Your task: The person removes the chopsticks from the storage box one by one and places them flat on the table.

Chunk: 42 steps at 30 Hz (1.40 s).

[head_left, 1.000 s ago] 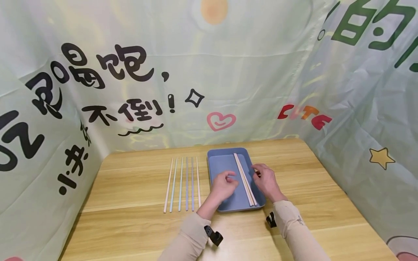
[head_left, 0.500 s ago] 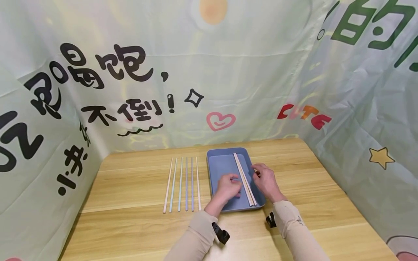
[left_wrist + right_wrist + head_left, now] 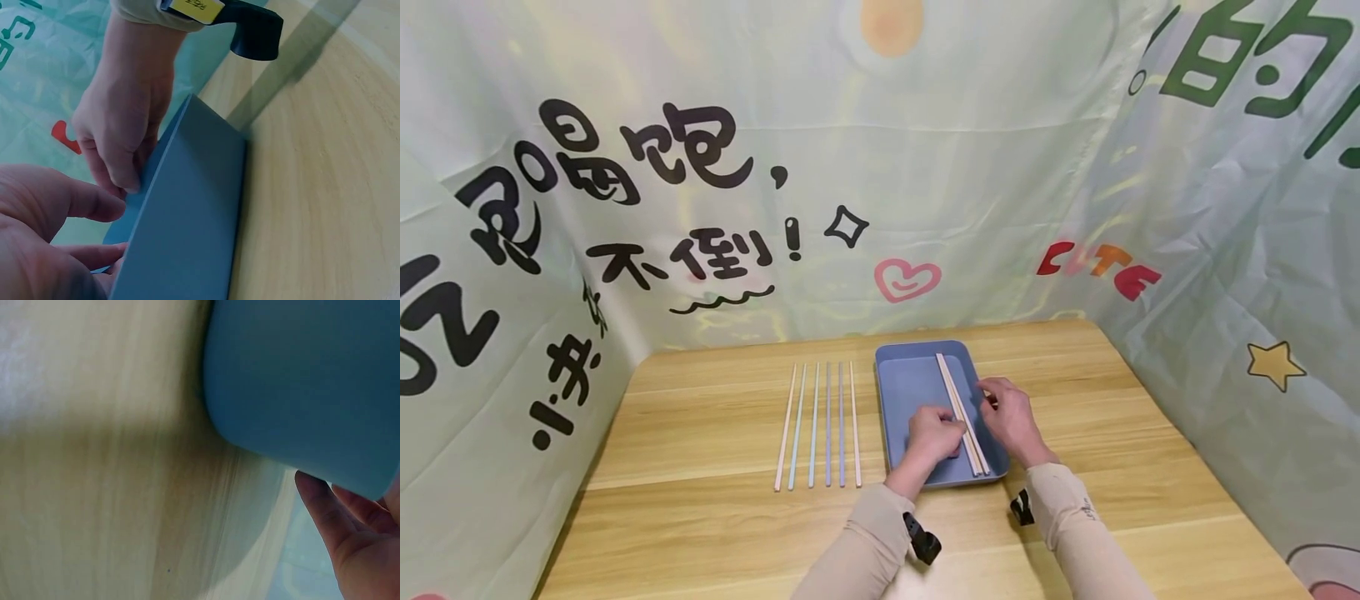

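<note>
Left grip (image 3: 936,433), fingers bent, is at slender pale-pink chopsticks (image 3: 952,388) in a blue rectangular tray (image 3: 916,379), hold indeterminable; right grip (image 3: 1011,419) pinches the tray's rim.

The head view looked forward and down from well back, with the tray (image 3: 917,379) toward five o'clock; the left-wrist view sat close and tilted, left hand (image 3: 31,250) at eight, right hand (image 3: 122,125) at ten, both shared with the head view; the right-wrist view faced the tray's outer wall (image 3: 306,387) closely, at two.
</note>
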Each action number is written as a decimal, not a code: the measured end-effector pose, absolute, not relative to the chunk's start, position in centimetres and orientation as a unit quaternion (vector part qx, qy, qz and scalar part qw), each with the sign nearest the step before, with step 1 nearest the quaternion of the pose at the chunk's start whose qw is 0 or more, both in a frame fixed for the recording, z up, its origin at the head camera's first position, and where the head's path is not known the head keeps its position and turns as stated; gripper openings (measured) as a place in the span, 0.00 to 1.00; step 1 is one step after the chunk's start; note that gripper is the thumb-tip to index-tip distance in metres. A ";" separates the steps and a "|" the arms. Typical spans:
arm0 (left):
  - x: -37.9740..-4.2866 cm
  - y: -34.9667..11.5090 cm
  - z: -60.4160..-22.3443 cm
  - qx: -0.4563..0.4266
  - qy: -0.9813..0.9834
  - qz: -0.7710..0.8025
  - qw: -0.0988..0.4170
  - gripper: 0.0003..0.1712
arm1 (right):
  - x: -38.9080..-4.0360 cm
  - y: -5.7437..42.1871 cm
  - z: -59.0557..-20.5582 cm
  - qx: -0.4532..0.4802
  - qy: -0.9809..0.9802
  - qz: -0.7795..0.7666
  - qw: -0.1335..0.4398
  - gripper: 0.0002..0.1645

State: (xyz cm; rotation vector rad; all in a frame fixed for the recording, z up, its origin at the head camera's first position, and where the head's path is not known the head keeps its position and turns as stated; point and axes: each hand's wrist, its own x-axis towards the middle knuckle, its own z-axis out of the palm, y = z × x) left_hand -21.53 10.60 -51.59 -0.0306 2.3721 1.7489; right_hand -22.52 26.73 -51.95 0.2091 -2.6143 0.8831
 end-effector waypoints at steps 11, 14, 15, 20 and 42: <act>-21.6 11.6 -52.3 -0.003 0.853 0.521 0.024 0.16 | -22.5 26.9 -52.0 0.066 -0.930 0.314 0.178 0.19; -21.6 11.7 -52.3 -0.009 0.855 0.518 0.020 0.17 | -22.4 26.8 -52.0 0.066 -0.931 0.313 0.178 0.19; -21.6 11.8 -52.3 -0.009 0.856 0.517 0.017 0.18 | -22.4 26.8 -51.9 0.066 -0.931 0.313 0.179 0.19; -21.7 11.9 -52.5 -0.008 0.858 0.513 0.010 0.20 | -22.4 26.8 -52.0 0.064 -0.929 0.318 0.178 0.19; -21.8 11.9 -52.7 0.008 0.875 0.485 -0.012 0.19 | -22.4 26.7 -52.0 0.061 -0.926 0.330 0.174 0.20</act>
